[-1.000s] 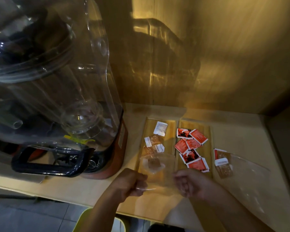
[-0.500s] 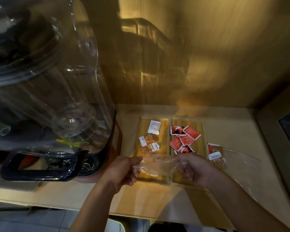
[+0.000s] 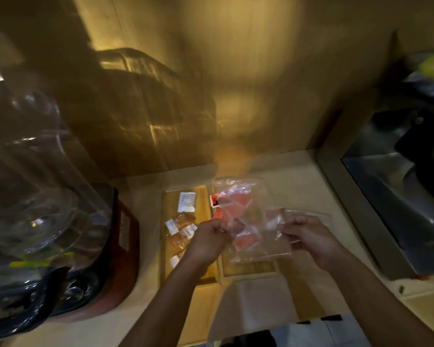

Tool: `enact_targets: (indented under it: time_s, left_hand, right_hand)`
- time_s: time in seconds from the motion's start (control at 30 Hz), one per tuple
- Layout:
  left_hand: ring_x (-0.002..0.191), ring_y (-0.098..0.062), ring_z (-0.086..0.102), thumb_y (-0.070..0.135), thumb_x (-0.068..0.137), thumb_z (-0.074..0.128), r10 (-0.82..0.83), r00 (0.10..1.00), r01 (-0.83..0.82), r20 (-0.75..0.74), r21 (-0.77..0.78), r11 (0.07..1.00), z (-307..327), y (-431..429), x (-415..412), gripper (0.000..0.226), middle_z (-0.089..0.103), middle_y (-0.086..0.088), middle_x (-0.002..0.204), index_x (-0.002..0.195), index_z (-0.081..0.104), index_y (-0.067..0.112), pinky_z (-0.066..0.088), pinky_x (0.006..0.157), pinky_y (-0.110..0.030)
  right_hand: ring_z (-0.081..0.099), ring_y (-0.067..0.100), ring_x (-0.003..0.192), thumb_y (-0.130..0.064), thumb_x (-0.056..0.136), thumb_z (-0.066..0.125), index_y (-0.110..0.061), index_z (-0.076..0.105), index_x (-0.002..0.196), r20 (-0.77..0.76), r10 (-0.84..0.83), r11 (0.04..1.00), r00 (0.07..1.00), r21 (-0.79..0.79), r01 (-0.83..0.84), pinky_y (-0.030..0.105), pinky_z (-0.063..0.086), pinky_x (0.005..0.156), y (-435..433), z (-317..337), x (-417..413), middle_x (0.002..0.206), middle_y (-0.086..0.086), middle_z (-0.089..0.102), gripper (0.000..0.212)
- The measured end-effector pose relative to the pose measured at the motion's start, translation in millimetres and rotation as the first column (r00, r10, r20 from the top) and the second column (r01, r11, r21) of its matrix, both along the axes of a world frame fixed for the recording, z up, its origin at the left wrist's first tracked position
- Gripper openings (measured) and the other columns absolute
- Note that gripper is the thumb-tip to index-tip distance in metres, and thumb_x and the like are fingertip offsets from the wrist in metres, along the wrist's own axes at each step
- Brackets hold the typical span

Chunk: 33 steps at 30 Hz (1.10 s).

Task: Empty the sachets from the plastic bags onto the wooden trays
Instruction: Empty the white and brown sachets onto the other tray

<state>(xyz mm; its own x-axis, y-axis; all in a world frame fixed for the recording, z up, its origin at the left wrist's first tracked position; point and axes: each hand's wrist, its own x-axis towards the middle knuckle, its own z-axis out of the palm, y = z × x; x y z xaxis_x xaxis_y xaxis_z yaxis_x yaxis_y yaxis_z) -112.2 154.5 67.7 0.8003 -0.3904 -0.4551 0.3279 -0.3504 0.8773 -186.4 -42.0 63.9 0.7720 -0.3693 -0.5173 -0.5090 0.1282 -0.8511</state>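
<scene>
Two hands, left hand [image 3: 209,240] and right hand [image 3: 311,237], pinching plastic bag [image 3: 251,221] (edges), above wooden tray [image 3: 251,270]

Two wooden trays [image 3: 186,278], one plastic bag [image 3: 246,194]

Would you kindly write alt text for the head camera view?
Both hands, left hand and right hand, hold a clear plastic bag over the right wooden tray of red sachets. The left wooden tray holds brown and white sachets, beside a large blender.
</scene>
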Motion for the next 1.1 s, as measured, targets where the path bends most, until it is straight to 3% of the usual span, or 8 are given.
enact_targets:
  time_s: [0.07,0.2,0.33,0.4,0.53,0.77,1.0,1.1]
  left_hand:
    - [0.049,-0.001,0.057,-0.014,0.083,0.051,-0.050,0.999,0.050,0.011,-0.035,0.998,-9,-29,-3,0.033,0.063,0.006,0.057,0.064,0.055,0.012,0.042,0.045,-0.014]
    - [0.034,0.005,0.050,-0.017,0.080,0.050,-0.120,0.992,0.119,0.048,0.014,0.993,-34,-83,-14,0.037,0.055,0.007,0.038,0.063,0.052,0.016,0.041,0.044,-0.016]
    - [0.057,0.004,0.062,-0.001,0.083,0.056,-0.204,0.977,0.195,0.066,0.120,0.973,-61,-117,-33,0.033,0.061,-0.007,0.068,0.063,0.047,0.025,0.046,0.058,-0.019]
    - [0.087,-0.024,0.069,0.015,0.080,0.057,-0.199,0.976,0.175,0.083,0.236,0.956,-78,-128,-40,0.021,0.070,-0.018,0.089,0.062,0.050,0.023,0.053,0.076,-0.032]
    - [0.086,-0.029,0.067,0.031,0.085,0.048,-0.166,0.984,0.134,0.058,0.359,0.923,-90,-140,-55,0.018,0.071,-0.010,0.091,0.073,0.059,0.022,0.054,0.078,-0.037]
    - [0.094,-0.034,0.066,0.023,0.071,0.049,-0.143,0.989,0.133,0.035,0.210,0.969,-121,-162,-64,0.026,0.068,-0.015,0.103,0.095,0.059,0.021,0.054,0.085,-0.053]
    - [0.094,-0.035,0.064,0.021,0.075,0.052,-0.228,0.973,0.212,0.034,0.252,0.944,-99,-182,-68,0.007,0.065,-0.019,0.100,0.081,0.056,0.020,0.054,0.085,-0.050]
    - [0.100,-0.030,0.061,0.020,0.083,0.056,-0.280,0.959,0.254,0.045,0.308,0.917,-87,-185,-63,0.016,0.063,-0.014,0.107,0.096,0.062,0.013,0.053,0.087,-0.038]
  right_hand:
    - [0.045,0.020,0.049,-0.001,0.080,0.061,-0.007,0.059,0.064,0.018,-0.075,0.995,0.997,-0.060,0.076,0.026,0.035,0.049,-19,-3,-10,0.059,0.012,0.054,0.017]
    - [0.043,0.018,0.050,0.003,0.081,0.060,-0.008,0.055,0.062,0.004,-0.229,0.962,0.973,-0.152,0.227,0.022,0.035,0.044,-58,-16,-32,0.062,0.014,0.052,0.022]
    - [0.041,0.019,0.051,0.008,0.080,0.055,-0.005,0.058,0.060,-0.083,-0.272,0.944,0.959,-0.219,0.248,0.026,0.029,0.048,-83,-41,-57,0.064,0.018,0.053,0.024]
    - [0.044,0.018,0.052,0.011,0.078,0.054,-0.009,0.058,0.054,-0.118,-0.287,0.937,0.951,-0.242,0.252,0.026,0.031,0.049,-90,-57,-66,0.058,0.013,0.055,0.031]
    - [0.053,0.020,0.061,0.006,0.075,0.058,-0.010,0.062,0.055,-0.180,-0.290,0.930,0.940,-0.283,0.233,0.027,0.037,0.053,-99,-79,-74,0.058,0.005,0.059,0.025]
    - [0.061,0.025,0.079,-0.006,0.080,0.060,-0.015,0.061,0.073,-0.236,-0.229,0.941,0.944,-0.303,0.152,0.040,0.049,0.079,-121,-92,-72,0.081,0.010,0.066,0.011]
    - [0.057,0.023,0.082,-0.012,0.087,0.052,-0.010,0.055,0.097,-0.308,-0.135,0.918,0.942,-0.396,0.002,0.039,0.046,0.078,-130,-89,-75,0.088,0.007,0.060,0.011]
    - [0.056,0.023,0.090,-0.015,0.088,0.052,-0.008,0.052,0.107,-0.306,-0.088,0.824,0.948,-0.557,-0.103,0.037,0.049,0.082,-127,-83,-71,0.103,0.011,0.059,0.020]
